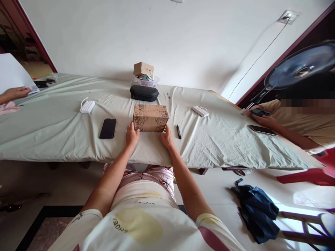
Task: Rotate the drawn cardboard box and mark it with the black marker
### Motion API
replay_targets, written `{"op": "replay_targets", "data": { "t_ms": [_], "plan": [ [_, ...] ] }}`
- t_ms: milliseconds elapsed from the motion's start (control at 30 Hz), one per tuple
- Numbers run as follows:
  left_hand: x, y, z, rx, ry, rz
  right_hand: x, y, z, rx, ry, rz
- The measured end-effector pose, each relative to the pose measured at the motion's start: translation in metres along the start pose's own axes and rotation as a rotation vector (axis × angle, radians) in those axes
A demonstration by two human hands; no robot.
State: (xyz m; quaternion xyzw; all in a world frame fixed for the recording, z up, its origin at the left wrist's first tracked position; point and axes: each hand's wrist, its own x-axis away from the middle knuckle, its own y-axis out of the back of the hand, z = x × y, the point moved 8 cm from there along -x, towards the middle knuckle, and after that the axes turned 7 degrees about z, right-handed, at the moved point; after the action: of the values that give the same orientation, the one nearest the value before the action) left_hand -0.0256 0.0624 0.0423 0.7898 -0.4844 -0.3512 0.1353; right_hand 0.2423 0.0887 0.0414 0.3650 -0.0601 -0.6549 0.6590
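Observation:
A brown cardboard box (151, 118) with black scribbled loops on its faces rests on the cloth-covered table in front of me. My left hand (132, 134) grips its lower left corner, and my right hand (166, 136) grips the lower right corner. Both hands are closed against the box's sides; the fingertips behind the corners are partly hidden. Just right of my right hand lies a black marker (178, 131). A dark phone (107, 128) lies flat to the left of my left hand.
Behind the box sits a black zip case (144, 93), then a clear tub (155, 82) carrying a smaller carton (143, 69). White corded blocks (88, 106) (200, 111) flank them. A co-worker's hands (261, 116) hold a dark object at right; another hand (19, 93) holds paper at left.

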Motion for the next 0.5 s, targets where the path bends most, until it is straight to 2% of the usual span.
{"op": "replay_targets", "data": {
  "t_ms": [100,200,333,500],
  "plan": [
    [0.0,-0.007,-0.001,-0.067,0.022,0.084,0.0,-0.006,-0.005,0.057,-0.03,0.039],
    [0.001,-0.006,-0.005,-0.118,0.027,0.114,0.001,-0.005,-0.008,0.081,-0.036,0.03],
    [0.005,-0.001,-0.016,-0.183,-0.002,0.109,0.004,-0.001,-0.003,0.089,-0.019,-0.007],
    [0.011,0.006,-0.03,-0.195,-0.046,0.042,0.01,0.005,0.015,0.146,0.021,-0.091]
  ]
}}
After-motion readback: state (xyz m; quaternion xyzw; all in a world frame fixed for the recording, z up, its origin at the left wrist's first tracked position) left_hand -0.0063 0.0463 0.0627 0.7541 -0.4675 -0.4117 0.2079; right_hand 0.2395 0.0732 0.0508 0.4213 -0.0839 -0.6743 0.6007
